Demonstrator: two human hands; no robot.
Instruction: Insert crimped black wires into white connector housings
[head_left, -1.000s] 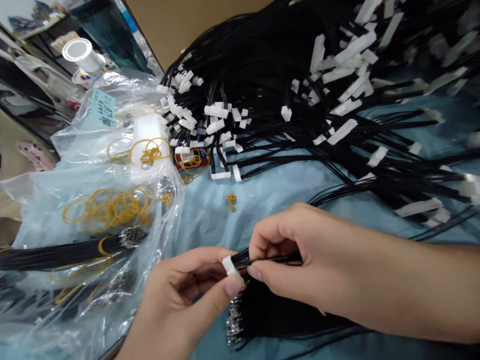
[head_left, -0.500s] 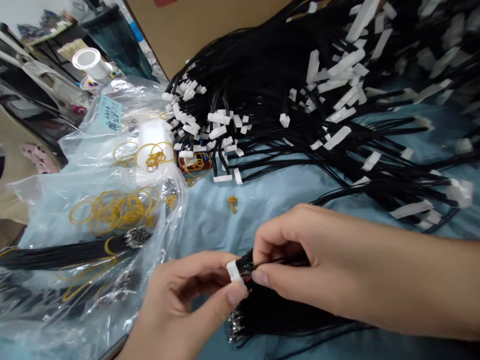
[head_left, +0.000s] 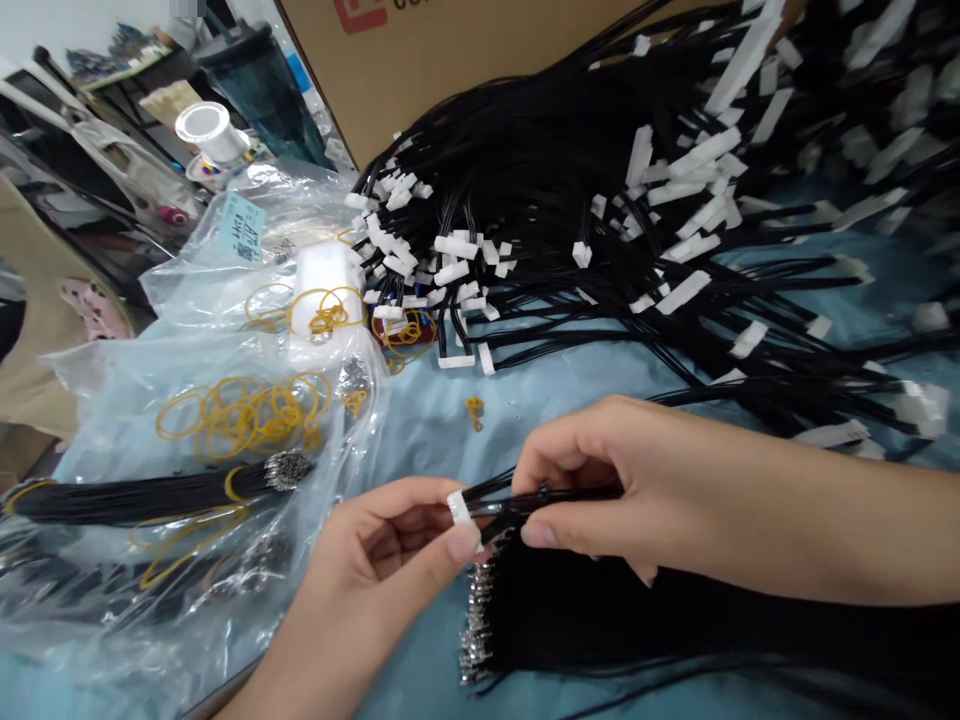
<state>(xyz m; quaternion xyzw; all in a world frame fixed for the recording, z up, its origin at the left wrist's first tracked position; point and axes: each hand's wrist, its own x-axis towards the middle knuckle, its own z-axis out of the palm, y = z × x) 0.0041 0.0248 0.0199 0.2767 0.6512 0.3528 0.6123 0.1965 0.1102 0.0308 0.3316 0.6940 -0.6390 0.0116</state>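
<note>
Between its thumb and fingers, my left hand (head_left: 397, 550) pinches a small white connector (head_left: 461, 508). Black wires (head_left: 499, 505) run rightward from the connector into my right hand (head_left: 607, 490), whose thumb and fingers are closed on them. The wires fan out slightly between the two hands. Below lies a thick bundle of black wires (head_left: 645, 640) with bare metal terminals (head_left: 476, 625) at its left end. My right hand hides part of the wires it holds.
A large pile of black cables (head_left: 525, 150) with white connectors lies behind my hands, before a cardboard box (head_left: 465, 50). Plastic bags at left bear yellow rubber bands (head_left: 247, 415), a tied wire bundle (head_left: 165, 500) and a white block (head_left: 319, 280). A white spool (head_left: 212, 130) stands farther back.
The wires between my hands are now more spread, and my right hand has risen slightly. More of the terminal bundle below shows. The view has shifted a little, moving the background right and down.
</note>
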